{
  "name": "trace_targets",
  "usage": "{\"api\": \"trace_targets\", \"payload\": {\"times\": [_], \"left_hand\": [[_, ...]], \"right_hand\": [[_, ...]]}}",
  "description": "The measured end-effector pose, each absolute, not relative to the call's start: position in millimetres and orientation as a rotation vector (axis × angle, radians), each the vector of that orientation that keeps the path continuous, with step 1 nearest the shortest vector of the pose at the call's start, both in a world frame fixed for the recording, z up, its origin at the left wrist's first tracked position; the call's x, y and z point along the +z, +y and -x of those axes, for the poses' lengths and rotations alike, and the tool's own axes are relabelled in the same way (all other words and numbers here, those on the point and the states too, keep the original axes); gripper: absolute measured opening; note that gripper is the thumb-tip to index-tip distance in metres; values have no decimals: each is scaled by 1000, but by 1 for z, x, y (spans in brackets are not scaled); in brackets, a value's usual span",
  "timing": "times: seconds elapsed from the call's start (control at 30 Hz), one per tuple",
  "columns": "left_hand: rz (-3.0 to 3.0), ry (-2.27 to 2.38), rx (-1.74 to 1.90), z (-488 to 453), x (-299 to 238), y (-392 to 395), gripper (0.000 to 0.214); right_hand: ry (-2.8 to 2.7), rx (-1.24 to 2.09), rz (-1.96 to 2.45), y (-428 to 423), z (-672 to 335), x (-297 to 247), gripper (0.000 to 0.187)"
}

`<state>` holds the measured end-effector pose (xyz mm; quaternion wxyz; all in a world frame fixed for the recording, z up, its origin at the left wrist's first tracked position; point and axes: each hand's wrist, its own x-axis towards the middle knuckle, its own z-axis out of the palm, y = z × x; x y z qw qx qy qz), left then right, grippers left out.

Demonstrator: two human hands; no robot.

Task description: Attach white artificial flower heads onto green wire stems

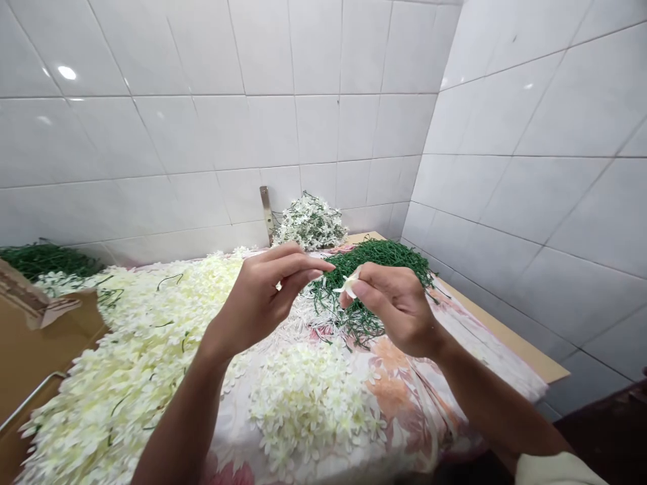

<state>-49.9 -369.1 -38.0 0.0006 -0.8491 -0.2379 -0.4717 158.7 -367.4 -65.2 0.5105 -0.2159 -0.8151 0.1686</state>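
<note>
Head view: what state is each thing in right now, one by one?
Left hand: raised, fingers curled, tips near the blossom.
Right hand: raised, pinching the blossom.
Artificial white blossom: held, petals showing.
Green stems: loose, tangled heap.
Cream artificial flowers: piled in a broad layer.
Floral cloth: rumpled, partly covered.
White flower bunch: heaped against the tiled wall.

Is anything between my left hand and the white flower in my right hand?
Nothing visible stands in the way. The left hand reaches toward the white flower pinched in the right hand, with only open space before its fingertips.
</note>
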Motion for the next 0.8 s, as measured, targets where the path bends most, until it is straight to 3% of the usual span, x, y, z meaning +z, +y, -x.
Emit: {"api": "trace_targets", "payload": {"times": [0.27,0.53,0.8], "left_hand": [[2577,-738,-1874,53,-37,-376,3],[2546,-759,-1851,59,-37,-376,7],[2598,-739,-1782,51,-36,-371,7]], "right_hand": [[-2096,475,313,-362,-143,-25,27],[-2084,720,238,-348,-140,-34,29],[-2100,759,210,-337,-142,-39,30]]}}
